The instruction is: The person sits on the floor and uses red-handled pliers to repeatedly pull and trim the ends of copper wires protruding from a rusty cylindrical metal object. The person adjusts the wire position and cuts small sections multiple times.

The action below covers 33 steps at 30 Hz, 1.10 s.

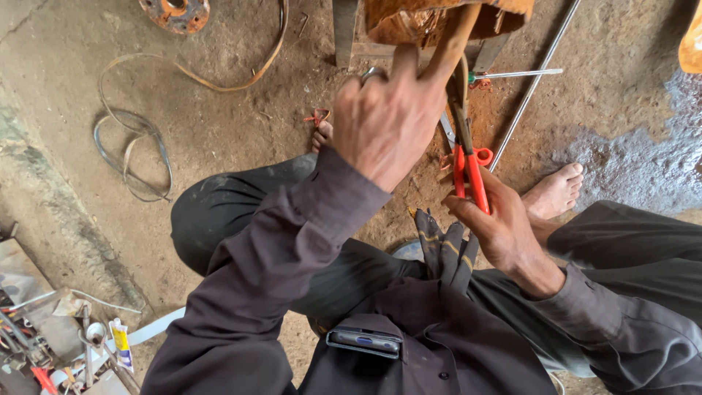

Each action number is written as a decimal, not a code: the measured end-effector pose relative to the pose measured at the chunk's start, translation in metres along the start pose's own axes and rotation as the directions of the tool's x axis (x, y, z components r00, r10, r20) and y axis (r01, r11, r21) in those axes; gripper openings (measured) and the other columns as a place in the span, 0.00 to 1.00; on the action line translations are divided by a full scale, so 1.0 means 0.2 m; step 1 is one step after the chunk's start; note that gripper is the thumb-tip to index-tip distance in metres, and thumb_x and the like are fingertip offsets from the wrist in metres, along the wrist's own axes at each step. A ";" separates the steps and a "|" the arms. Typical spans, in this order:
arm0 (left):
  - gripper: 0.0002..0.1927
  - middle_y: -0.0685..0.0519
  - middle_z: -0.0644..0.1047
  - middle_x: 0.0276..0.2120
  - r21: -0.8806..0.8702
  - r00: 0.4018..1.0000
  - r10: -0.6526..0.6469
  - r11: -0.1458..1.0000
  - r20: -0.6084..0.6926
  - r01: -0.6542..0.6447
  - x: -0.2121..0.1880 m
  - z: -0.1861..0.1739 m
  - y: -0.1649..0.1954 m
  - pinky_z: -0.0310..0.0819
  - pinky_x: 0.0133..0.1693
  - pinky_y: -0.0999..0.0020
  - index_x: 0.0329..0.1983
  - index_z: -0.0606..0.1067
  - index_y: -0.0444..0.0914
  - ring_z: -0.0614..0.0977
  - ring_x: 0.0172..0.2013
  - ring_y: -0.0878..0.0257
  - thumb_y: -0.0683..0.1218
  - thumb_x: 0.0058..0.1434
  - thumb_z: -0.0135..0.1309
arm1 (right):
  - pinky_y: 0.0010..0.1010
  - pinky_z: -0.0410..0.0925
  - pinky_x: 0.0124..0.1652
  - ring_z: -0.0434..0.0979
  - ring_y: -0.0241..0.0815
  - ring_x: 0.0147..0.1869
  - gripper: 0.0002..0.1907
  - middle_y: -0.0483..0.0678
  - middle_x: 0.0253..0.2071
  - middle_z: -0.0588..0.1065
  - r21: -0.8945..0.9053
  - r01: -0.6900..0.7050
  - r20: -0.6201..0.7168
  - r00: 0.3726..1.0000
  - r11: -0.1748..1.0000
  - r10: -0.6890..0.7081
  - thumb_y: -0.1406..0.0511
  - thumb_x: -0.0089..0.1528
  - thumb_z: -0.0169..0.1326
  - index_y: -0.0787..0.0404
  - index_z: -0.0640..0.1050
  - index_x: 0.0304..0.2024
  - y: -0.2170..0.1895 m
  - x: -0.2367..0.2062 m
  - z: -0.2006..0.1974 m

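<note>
A seated person's left hand [387, 121] grips a tan leather strip [455, 36] on a worn brown leather piece [409, 18]. Their right hand [493, 223] is closed around red-handled scissors [468, 164], the blades at the strip.

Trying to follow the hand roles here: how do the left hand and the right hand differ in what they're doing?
The left hand is raised higher, back toward the camera, gripping a brown strip; the right hand sits lower, near the lap, holding red-handled scissors. The left arm stretches forward; the right is bent close to the body. Both are bare, with dark sleeves.
</note>
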<state>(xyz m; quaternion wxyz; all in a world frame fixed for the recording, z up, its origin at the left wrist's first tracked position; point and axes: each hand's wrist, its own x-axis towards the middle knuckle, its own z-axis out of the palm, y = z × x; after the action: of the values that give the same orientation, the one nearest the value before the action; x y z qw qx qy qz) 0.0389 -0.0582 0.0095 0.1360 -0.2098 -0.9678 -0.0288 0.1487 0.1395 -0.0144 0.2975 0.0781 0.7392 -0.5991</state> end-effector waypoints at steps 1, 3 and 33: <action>0.40 0.46 0.80 0.43 0.007 1.000 0.004 1.000 0.006 -0.004 0.00 0.01 0.00 0.60 0.16 0.72 0.81 0.48 0.50 0.65 0.15 0.72 0.49 0.72 0.55 | 0.31 0.67 0.44 0.72 0.38 0.42 0.25 0.49 0.38 0.75 -0.021 -0.010 -0.004 1.000 1.000 0.010 0.59 0.59 0.55 0.66 0.74 0.55 0.00 0.00 0.00; 0.38 0.49 0.79 0.41 0.058 0.999 -0.015 0.998 0.035 0.013 0.00 0.02 0.01 0.59 0.18 0.69 0.80 0.49 0.51 0.65 0.15 0.72 0.49 0.73 0.55 | 0.30 0.67 0.44 0.72 0.38 0.43 0.24 0.48 0.38 0.75 0.005 0.014 0.002 1.000 1.000 -0.014 0.59 0.59 0.55 0.67 0.74 0.54 0.00 0.00 0.01; 0.35 0.53 0.79 0.32 -0.031 0.998 -0.043 0.999 0.046 0.044 -0.04 -0.12 -0.10 0.68 0.19 0.68 0.80 0.47 0.52 0.70 0.16 0.70 0.54 0.78 0.53 | 0.29 0.69 0.48 0.75 0.36 0.47 0.29 0.48 0.44 0.77 0.085 0.031 0.012 0.999 0.996 -0.033 0.61 0.60 0.55 0.67 0.72 0.62 -0.03 0.01 0.00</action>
<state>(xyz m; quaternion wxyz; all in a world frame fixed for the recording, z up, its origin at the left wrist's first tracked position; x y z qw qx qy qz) 0.0443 -0.0816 0.0303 0.1098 -0.1914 -0.9744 -0.0426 0.1434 0.1369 -0.0106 0.2892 0.0747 0.7124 -0.6350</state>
